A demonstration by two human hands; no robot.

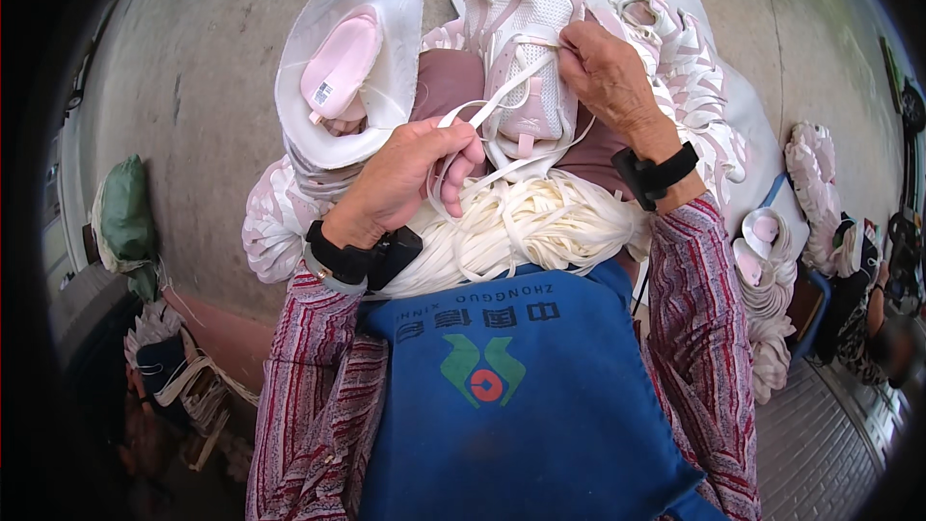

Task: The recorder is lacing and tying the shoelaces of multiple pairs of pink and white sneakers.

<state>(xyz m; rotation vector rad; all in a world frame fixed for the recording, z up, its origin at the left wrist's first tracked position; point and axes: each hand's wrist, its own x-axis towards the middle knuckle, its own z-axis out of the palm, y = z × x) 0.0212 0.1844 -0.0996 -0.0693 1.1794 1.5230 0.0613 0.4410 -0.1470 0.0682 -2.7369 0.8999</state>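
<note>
A pink and white mesh shoe upper rests on my lap, its toe pointing away from me. Flat white shoelace crosses its front and loops down toward the left. Thumb and fingers of my left hand pinch the lace loops, left of the upper. At the upper's right edge, my right hand is closed, pinching the lace where it leaves the eyelets; the fingertips are partly hidden. Below both hands lies a thick bundle of cream laces, on top of a blue apron.
A white bucket-like container holding a pink insole stands at the left. More uppers are heaped on a white sheet at the right. A green sack sits far left; another person is at the far right.
</note>
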